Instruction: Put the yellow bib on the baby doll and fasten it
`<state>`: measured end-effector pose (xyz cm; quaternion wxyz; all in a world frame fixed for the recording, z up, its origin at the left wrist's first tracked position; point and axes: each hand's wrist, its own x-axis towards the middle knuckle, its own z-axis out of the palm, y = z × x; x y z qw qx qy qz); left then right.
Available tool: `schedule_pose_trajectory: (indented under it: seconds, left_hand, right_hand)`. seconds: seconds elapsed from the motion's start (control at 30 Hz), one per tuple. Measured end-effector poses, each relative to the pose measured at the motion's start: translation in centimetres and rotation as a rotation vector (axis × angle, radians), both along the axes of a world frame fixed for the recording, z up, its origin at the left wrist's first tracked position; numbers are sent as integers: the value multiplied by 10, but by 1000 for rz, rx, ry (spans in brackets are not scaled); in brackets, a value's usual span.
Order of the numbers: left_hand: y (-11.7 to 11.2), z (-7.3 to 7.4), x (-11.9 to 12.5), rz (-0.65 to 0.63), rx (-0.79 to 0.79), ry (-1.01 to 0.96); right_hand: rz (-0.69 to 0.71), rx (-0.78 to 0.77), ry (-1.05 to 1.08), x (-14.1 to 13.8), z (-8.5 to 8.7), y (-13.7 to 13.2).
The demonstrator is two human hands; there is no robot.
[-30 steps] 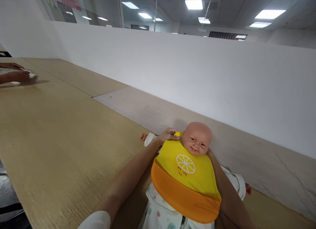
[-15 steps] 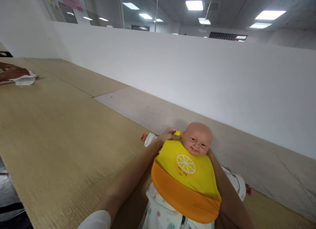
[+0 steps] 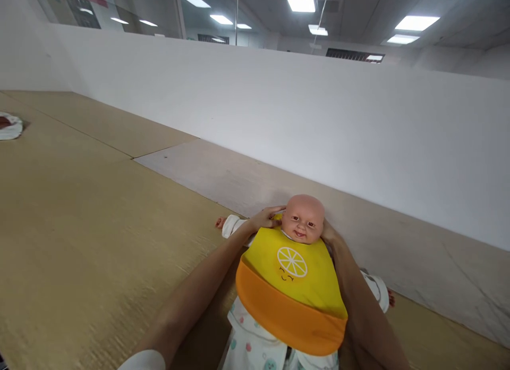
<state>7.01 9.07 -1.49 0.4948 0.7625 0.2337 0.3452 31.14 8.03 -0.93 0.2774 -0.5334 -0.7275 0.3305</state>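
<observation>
Starting at the far left edge, near ten o'clock, a small crumpled white cloth (image 3: pixel 10 126) lies alone on the long tan table (image 3: pixel 79 226), well apart from everything else. Toward five o'clock, a baby doll (image 3: pixel 305 219) lies on its back on the table, head pointing to twelve, dressed in a white onesie (image 3: pixel 255 343) with coloured dots. A yellow bib (image 3: pixel 290 285) with an orange catch-pocket and a lemon-slice face covers its chest. The person's bare forearms reach up from the bottom edge, one on each side of the doll. The left hand (image 3: pixel 265 219) sits at nine o'clock of the doll's head, fingers curled and pinched on the bib's yellow neck strap at the shoulder. The right hand (image 3: pixel 329 234) is tucked at three o'clock of the head, mostly hidden behind the neck, so its grip cannot be told. A plain white partition wall (image 3: pixel 279 120) runs behind the table from left to right. Judging from this, the work in hand is closing the bib behind the neck. It would go best with the head tipped slightly forward, both strap ends drawn evenly to the nape, the fastening found by touch, and the bib front kept flat and centred under the chin.
</observation>
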Motion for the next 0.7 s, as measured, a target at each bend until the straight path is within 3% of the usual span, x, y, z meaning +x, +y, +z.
schedule_pose_trajectory:
  seconds: [0.17, 0.47, 0.7]
  left_hand:
    - [7, -12, 1, 53, 25, 37]
    - [6, -16, 1, 44, -163, 100]
    - [12, -23, 2, 90, -197, 88]
  right_hand:
    - [0, -38, 45, 18, -1, -7]
    - [58, -10, -1, 19, -8, -1]
    - [-69, 56, -152, 10, -5, -4]
